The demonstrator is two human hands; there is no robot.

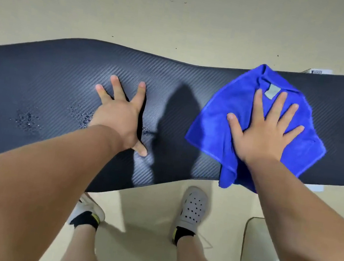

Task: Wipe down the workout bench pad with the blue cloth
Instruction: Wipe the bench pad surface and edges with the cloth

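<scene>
The black textured bench pad (pixel 52 72) stretches across the view from left to right. A blue cloth (pixel 225 113) with a small grey tag lies crumpled on its right part, and one corner hangs over the near edge. My right hand (pixel 262 132) presses flat on the cloth with fingers spread. My left hand (pixel 120 113) rests flat on the bare pad near the middle, fingers spread, holding nothing. Water droplets (pixel 27 118) dot the pad to the left of my left hand.
The beige floor (pixel 183 16) surrounds the bench. My feet in grey perforated clogs (pixel 191 209) stand close to the near edge of the pad. A pale object (pixel 264 251) sits on the floor at the lower right.
</scene>
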